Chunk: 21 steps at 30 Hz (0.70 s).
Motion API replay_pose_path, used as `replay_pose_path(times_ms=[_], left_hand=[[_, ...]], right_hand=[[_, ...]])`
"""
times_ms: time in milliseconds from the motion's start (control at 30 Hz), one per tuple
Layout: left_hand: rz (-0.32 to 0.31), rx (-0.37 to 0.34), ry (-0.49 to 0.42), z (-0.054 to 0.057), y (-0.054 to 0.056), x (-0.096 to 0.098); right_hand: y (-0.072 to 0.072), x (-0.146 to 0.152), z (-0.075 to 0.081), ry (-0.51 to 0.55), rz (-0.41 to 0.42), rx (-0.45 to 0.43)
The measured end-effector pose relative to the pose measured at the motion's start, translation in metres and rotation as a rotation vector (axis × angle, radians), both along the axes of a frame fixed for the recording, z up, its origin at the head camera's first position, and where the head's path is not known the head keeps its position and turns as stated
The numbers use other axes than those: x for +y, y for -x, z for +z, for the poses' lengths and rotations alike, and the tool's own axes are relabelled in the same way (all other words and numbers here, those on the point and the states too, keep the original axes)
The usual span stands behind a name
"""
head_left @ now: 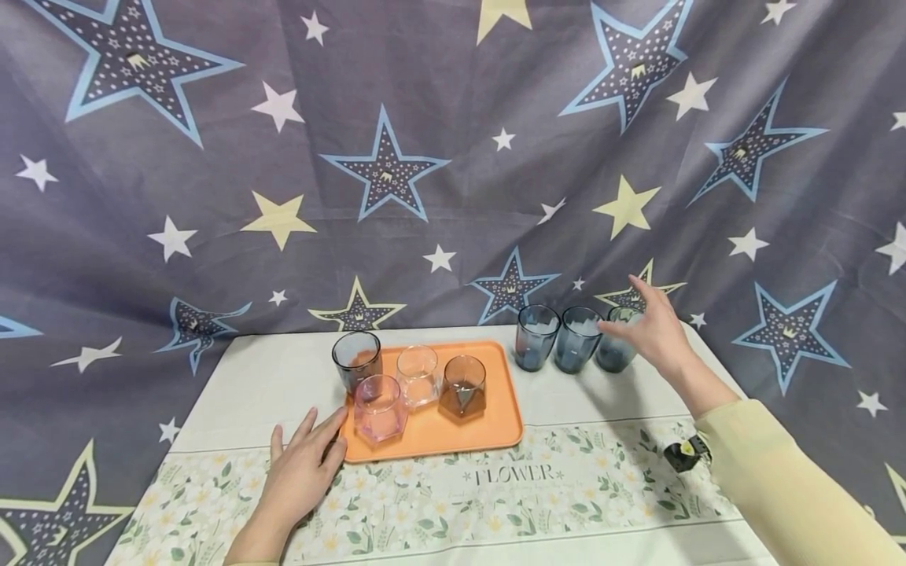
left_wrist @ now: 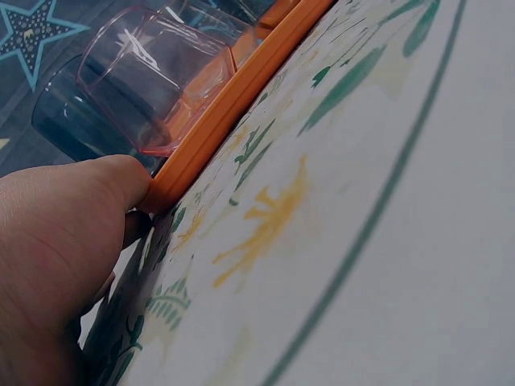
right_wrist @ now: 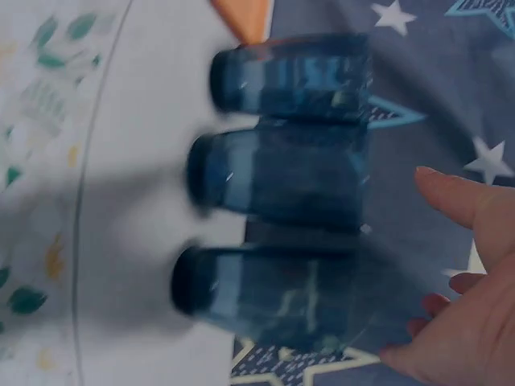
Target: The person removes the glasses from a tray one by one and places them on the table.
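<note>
Both grips are loose: the right hand (head_left: 654, 334), thumb and fingers spread, holds nothing near a tall blue transparent glass (head_left: 614, 355), the rightmost of three in a row. The left hand (head_left: 300, 472), fingers loosely extended, touches the near left corner of a rectangular orange tray (head_left: 439, 440). On it stand a pink faceted tumbler (head_left: 381, 413), a clear glass (head_left: 418, 376) and a brown faceted tumbler (head_left: 463, 389). Dark star-patterned cloth (head_left: 418, 275) hangs behind.

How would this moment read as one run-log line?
left hand: touches orange tray; right hand: hovers near three blue glasses; on tray: pink glass, clear glass, brown glass
</note>
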<state>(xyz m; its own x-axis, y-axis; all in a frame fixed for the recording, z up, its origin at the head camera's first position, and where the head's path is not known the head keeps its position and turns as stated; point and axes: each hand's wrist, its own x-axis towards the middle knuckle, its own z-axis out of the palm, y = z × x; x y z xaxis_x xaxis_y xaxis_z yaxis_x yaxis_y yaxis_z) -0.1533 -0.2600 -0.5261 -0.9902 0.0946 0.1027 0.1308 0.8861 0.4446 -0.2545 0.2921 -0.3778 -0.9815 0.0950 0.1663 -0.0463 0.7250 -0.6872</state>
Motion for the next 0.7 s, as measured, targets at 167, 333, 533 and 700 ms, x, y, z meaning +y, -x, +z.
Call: replay_pose_path(times_ms=[167, 333, 533, 700], left_hand=[[0.000, -0.003, -0.003, 0.000, 0.000, 0.001], [0.007, -0.014, -0.001, -0.001, 0.001, 0.001], [0.008, -0.020, 0.001, -0.001, 0.002, 0.000], [0.004, -0.023, -0.002, 0.000, 0.001, -0.001]], right_hand=[[-0.004, -0.022, 0.013, 0.043, 0.041, -0.029], [-0.006, -0.047, 0.016, 0.063, 0.093, -0.001], [-0.007, -0.080, 0.019, 0.088, 0.153, 0.038], [-0.006, -0.105, 0.018, 0.109, 0.198, 0.070]])
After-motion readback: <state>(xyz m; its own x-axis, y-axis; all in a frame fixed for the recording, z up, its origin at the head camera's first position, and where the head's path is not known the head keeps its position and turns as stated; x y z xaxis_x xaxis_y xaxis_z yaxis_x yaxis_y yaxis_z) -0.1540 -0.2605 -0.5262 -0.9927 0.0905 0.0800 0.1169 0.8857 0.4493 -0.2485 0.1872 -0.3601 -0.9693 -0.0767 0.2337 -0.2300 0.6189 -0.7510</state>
